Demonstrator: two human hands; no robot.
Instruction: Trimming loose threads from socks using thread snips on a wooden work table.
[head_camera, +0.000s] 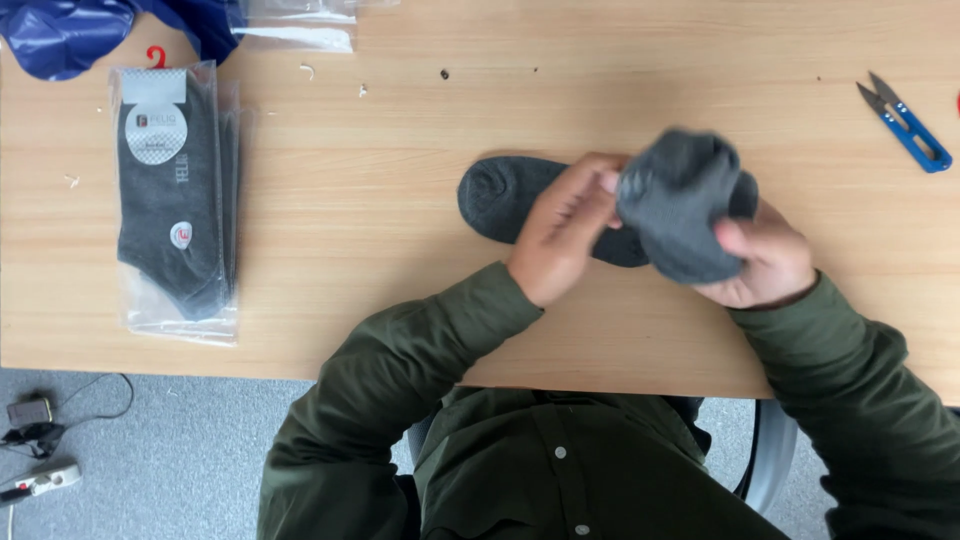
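A dark grey sock (500, 195) lies flat on the wooden table (380, 200), its toe pointing left. Over its right end I hold a second grey sock (680, 200), bunched up and lifted off the table. My right hand (765, 260) grips it from below and the right, thumb on its front. My left hand (565, 230) pinches the bunched sock's left edge with its fingertips and rests over the flat sock. Both arms wear dark green sleeves.
A clear packet of grey socks (178, 195) with a red hook lies at the left. Blue thread snips (905, 122) lie at the far right. A blue plastic bag (70, 30) and clear bags (295, 25) sit along the far edge. Cables lie on the grey floor (40, 450).
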